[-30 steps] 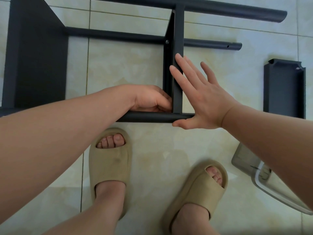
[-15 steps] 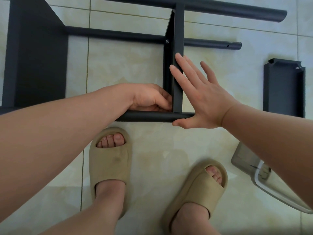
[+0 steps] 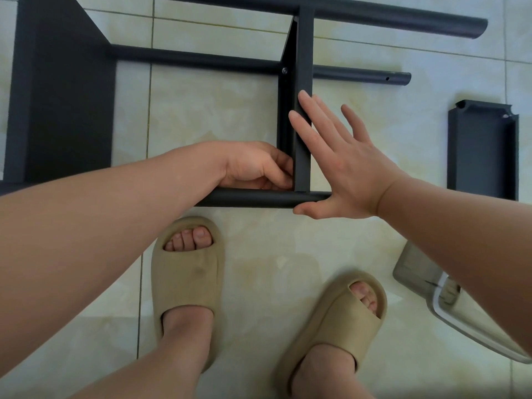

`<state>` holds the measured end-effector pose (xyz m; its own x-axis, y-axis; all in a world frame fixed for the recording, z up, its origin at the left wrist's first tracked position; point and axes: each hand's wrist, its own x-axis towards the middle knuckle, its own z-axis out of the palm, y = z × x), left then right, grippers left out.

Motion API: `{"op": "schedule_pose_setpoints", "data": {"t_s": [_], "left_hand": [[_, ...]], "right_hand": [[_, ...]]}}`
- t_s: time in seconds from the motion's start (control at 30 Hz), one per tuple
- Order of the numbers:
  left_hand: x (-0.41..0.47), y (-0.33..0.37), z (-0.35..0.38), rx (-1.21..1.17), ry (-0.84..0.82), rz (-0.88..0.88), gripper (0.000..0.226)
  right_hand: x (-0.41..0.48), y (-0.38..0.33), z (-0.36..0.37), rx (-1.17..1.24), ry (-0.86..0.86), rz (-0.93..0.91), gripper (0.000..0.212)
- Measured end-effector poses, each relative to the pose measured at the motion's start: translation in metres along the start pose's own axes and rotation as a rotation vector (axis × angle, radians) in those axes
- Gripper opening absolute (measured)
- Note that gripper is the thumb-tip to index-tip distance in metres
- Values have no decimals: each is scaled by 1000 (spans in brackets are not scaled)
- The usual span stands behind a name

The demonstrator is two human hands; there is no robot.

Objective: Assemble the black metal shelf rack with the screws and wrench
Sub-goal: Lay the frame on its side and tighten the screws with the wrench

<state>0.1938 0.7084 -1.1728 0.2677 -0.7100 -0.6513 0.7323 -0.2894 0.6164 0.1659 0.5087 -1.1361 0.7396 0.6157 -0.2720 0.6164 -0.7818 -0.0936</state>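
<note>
The black metal rack lies on its side on the tiled floor. A near tube (image 3: 253, 198) runs left to right, and an upright shelf panel (image 3: 302, 82) meets it at a corner. My left hand (image 3: 256, 165) is curled at the inner side of that corner, fingertips pinched against the panel; what they hold is hidden. My right hand (image 3: 336, 162) lies flat with fingers spread against the panel's right face, thumb under the tube's end. A screw head (image 3: 284, 71) shows higher on the panel, at the middle tube (image 3: 359, 76). No wrench is visible.
A wide black panel (image 3: 63, 90) stands at the left. A far tube (image 3: 403, 18) crosses the top. A loose black shelf tray (image 3: 482, 151) lies at the right. A clear plastic container (image 3: 449, 306) sits at the lower right. My feet in beige slides (image 3: 187, 283) stand just below the rack.
My left hand's fingers have shifted slightly at the corner joint. My right hand and the rack have stayed in place.
</note>
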Motion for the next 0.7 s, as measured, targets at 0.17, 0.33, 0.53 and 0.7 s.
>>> {"op": "schedule_pose_setpoints", "data": {"t_s": [0.17,0.33,0.53,0.7], "left_hand": [[6,-3,-3,150,305,-59,31],[-1,6,6,685,714,136,18],[-29,29,20,1033,851,150,22],[-27,86,31,1280,987,414,25]], "right_hand": [[0,1,2,6,8,-13,123],[-6,-4,-8,12,-48,33,121],[-19,-6,-36,142,-152,188,114],[-42,4,-42,367,-263,378,78]]}}
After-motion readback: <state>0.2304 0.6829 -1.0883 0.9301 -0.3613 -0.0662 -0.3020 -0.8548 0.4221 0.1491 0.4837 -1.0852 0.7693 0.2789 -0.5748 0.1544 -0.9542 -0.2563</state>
